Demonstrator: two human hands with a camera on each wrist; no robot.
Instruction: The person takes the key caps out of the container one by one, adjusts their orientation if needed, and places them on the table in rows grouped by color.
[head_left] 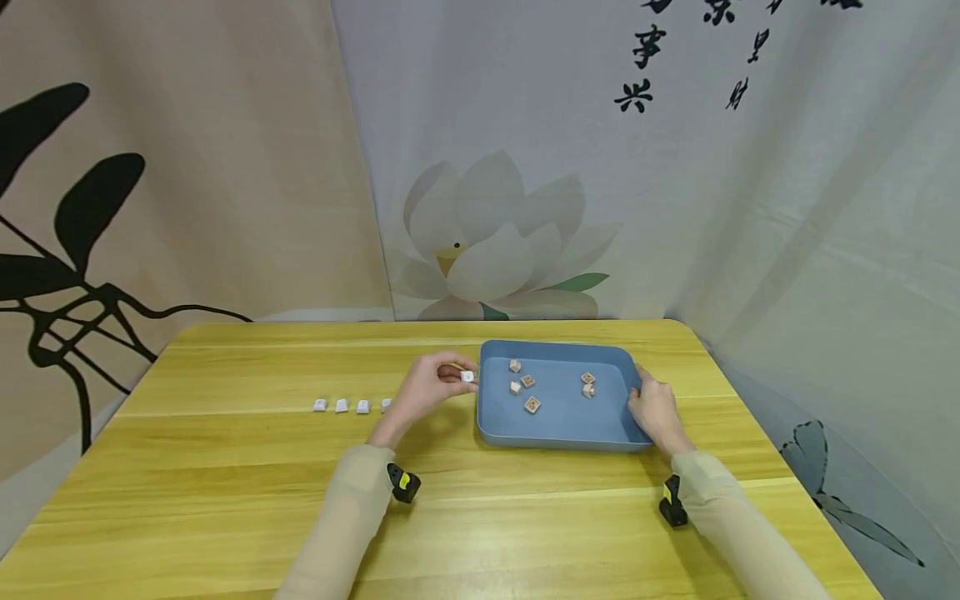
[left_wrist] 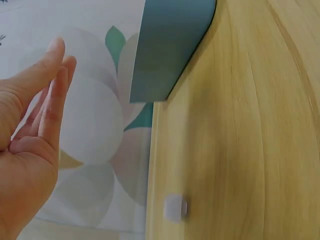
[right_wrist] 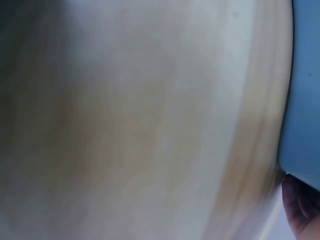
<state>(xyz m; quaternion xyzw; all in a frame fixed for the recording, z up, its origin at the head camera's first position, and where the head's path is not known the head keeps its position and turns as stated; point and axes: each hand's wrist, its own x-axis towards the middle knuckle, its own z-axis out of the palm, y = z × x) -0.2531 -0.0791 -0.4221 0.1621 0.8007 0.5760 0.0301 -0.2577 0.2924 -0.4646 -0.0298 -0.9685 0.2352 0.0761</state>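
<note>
Near the tray's left rim, my left hand [head_left: 423, 387] pinches a small white block [head_left: 467, 377] with a dark mark on its face between thumb and fingers. In the left wrist view the same hand [left_wrist: 37, 115] has its thumb and fingertips close together, and the block is hidden. My right hand [head_left: 658, 408] holds the right side of a blue tray [head_left: 577, 429]. The right wrist view catches only some fingers [right_wrist: 298, 207] at the tray's edge. Inside the tray lie several small pale cubes [head_left: 532, 405], some with brown-patterned faces.
Left of the tray, several white blocks [head_left: 341, 406] stand in a row on the wooden table [head_left: 225, 483]; the rightmost is partly behind my left wrist. One white block [left_wrist: 174, 207] shows in the left wrist view. A printed curtain [head_left: 495, 167] hangs behind the table.
</note>
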